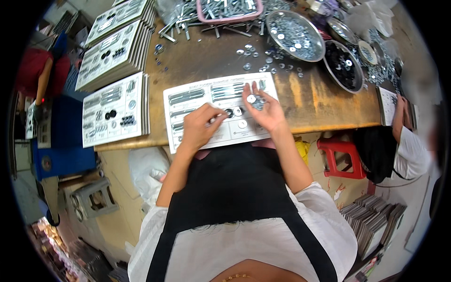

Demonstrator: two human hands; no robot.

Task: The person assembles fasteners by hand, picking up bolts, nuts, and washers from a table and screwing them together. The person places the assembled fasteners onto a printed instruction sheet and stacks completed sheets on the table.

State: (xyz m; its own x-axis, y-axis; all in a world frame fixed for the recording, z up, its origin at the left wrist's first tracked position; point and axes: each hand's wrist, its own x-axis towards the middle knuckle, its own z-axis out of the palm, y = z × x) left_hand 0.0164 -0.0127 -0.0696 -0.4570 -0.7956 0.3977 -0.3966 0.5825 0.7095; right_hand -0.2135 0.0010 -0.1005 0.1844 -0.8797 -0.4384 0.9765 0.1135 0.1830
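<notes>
A white hardware card lies before me at the table's front edge. Bundles of metal bolts or rods sit in its upper part, with round washers lower down. My left hand is over the card's left half, thumb and fingers pinched together beside a dark ring. What is between those fingertips is too small to make out. Palm up over the card's right side, my right hand holds several silver washers in its curled fingers.
Stacks of similar cards stand at the left. Beyond are a pink tray of bolts, a metal bowl of washers and a bowl of black parts. Loose washers lie nearby. A co-worker's arm is at the right, beyond a red stool.
</notes>
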